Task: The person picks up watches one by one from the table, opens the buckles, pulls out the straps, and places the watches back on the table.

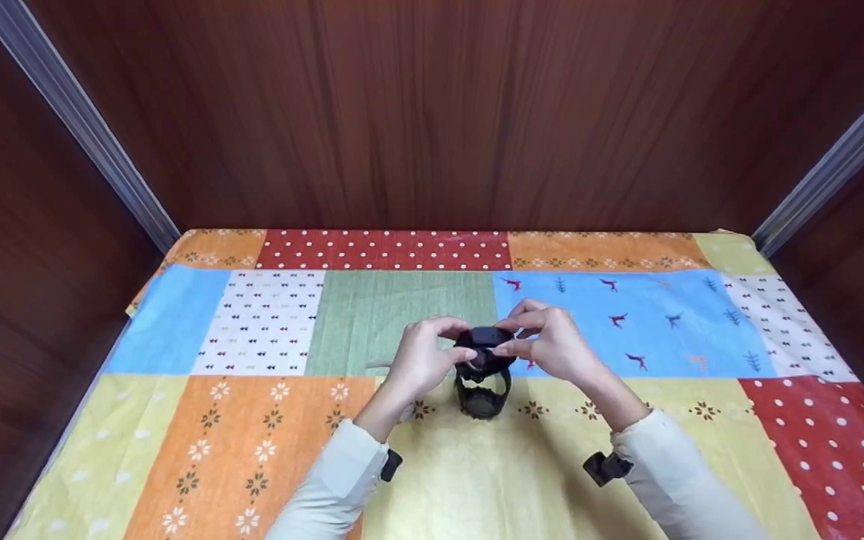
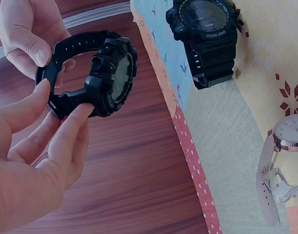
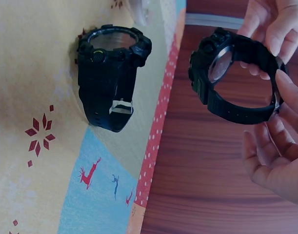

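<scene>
Both hands hold a black sport watch above the table, its strap forming a loop. The left hand has its thumb on the strap's outer side and fingertips along the strap near the case. Opposite it, the right hand pinches the strap by the buckle end, seen in the right wrist view. The buckle is partly covered by fingers. Below the hands, a second black sport watch stands on the cloth with its strap looped and dial up.
A watch with a pale strap and rose-gold case lies by the left forearm, mostly hidden in the head view. A patchwork tablecloth covers the table. Dark wood panels rise behind and at both sides.
</scene>
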Demonstrator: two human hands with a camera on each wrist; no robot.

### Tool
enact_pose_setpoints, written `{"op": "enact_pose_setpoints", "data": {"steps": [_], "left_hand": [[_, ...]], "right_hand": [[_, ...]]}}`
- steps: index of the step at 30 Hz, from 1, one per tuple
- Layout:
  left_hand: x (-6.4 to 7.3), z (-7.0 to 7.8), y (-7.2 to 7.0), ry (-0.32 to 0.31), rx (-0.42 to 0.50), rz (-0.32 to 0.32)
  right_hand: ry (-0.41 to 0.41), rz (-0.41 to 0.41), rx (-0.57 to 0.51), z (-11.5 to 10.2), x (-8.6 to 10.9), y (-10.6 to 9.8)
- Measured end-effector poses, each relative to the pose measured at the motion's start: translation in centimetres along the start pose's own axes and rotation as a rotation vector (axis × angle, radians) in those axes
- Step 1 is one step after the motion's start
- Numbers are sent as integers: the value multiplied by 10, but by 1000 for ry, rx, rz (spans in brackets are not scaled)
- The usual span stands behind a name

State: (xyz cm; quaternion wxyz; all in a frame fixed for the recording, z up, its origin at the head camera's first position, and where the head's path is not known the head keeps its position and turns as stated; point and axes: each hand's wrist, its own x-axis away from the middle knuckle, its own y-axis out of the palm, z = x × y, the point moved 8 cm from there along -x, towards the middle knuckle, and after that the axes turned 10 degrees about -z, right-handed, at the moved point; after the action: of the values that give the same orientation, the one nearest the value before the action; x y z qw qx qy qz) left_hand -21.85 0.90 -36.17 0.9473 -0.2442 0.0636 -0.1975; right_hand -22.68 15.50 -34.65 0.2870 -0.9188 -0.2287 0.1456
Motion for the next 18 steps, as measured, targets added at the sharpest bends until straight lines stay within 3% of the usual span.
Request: {"op": "enact_pose_setpoints", "data": {"steps": [9, 18], "left_hand": [[-1, -4, 0, 10, 16, 1], [1, -5, 1, 37, 9, -14]], "right_hand": [[2, 6, -73, 5, 1, -5], [23, -21, -220, 13, 4, -2]]}}
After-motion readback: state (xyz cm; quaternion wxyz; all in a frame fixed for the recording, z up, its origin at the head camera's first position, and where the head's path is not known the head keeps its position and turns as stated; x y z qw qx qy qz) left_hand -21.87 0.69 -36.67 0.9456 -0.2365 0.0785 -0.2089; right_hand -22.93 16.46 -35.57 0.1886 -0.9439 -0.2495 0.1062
